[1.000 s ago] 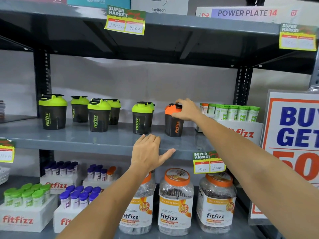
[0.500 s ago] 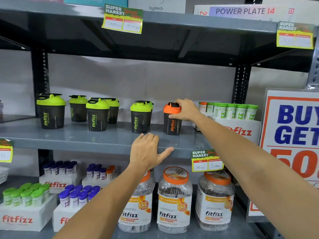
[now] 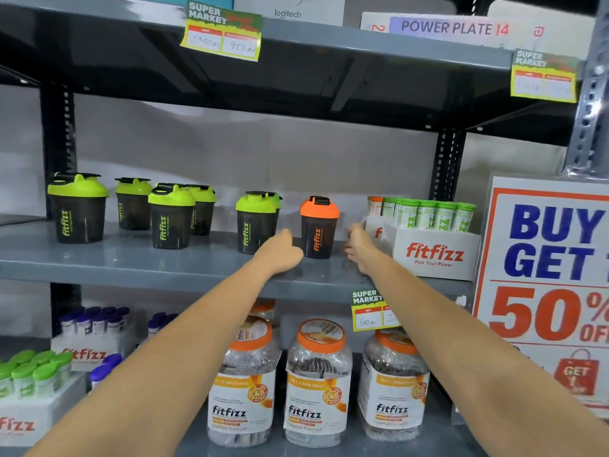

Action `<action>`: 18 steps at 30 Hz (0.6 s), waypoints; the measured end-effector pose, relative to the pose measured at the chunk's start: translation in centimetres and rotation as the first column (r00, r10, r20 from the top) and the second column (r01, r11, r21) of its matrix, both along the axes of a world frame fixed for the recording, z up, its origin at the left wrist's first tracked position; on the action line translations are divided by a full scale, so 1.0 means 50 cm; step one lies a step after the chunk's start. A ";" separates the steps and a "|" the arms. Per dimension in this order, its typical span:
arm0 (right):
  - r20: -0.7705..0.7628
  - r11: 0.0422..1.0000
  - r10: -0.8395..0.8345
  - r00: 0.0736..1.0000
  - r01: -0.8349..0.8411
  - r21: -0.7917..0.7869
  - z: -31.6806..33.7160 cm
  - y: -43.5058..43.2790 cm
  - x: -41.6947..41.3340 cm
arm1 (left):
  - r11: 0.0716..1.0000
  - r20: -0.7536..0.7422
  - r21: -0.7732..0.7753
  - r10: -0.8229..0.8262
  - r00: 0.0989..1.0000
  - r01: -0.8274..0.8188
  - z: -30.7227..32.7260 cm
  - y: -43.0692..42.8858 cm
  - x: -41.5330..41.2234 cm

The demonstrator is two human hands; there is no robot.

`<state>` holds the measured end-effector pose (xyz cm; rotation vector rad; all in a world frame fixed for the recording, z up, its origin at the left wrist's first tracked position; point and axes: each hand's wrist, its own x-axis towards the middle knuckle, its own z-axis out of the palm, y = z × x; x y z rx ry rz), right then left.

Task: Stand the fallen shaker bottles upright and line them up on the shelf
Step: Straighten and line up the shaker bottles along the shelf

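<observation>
Since the earlier frame my right hand [image 3: 359, 247] has come off the orange lid and dropped to the right of the orange shaker [image 3: 319, 227]; my left hand [image 3: 280, 253] has left the shelf edge and risen to the shaker's left; both hands are blurred, so I cannot tell whether either touches the bottle; the left reads as loosely curled with nothing in it, the right as fingers partly spread with nothing clamped; the orange shaker stands upright on the middle shelf [image 3: 131, 258], long axis vertical, logo toward me, between my two hands and slightly farther back than both; the right hand appears a little nearer its wall; to its left stands the nearest green shaker [image 3: 257, 222], then four more green-lidded bottles, two of them set farther back, so the row is uneven front to back; just right sits the fitfizz box [image 3: 435, 255] of tubes; judged from this, no bottle lies fallen, and the remaining work is aligning; the coming move turns on closing both palms inward on the upright body
</observation>
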<state>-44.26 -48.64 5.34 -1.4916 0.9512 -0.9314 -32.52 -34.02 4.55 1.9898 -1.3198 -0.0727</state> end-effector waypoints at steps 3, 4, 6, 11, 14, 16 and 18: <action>-0.109 0.996 0.028 0.994 -0.037 -0.078 -0.001 0.009 0.005 | 0.995 0.039 0.085 0.047 0.998 -0.051 0.005 -0.018 0.001; -0.146 0.993 0.046 0.988 -0.061 -0.096 -0.003 0.011 0.008 | 0.992 0.060 0.102 0.066 0.996 -0.072 0.004 -0.023 0.003; -0.189 0.986 0.076 0.979 -0.101 -0.131 -0.010 0.006 0.015 | 0.988 0.091 0.133 0.073 0.993 -0.085 0.004 -0.031 0.009; -0.223 0.975 0.070 0.972 -0.114 -0.192 -0.017 -0.001 0.022 | 0.980 0.193 0.188 0.032 0.981 -0.069 0.008 -0.046 0.007; -0.246 0.967 0.069 0.967 -0.126 -0.222 -0.017 0.006 0.021 | 0.981 0.202 0.183 0.020 0.979 -0.058 0.009 -0.050 0.009; -0.251 0.967 0.061 0.966 -0.119 -0.223 -0.016 0.009 0.020 | 0.983 0.193 0.177 0.013 0.981 -0.048 0.009 -0.048 0.011; -0.250 0.969 0.048 0.967 -0.106 -0.222 -0.015 0.009 0.019 | 0.984 0.185 0.172 0.009 0.983 -0.041 0.007 -0.045 0.011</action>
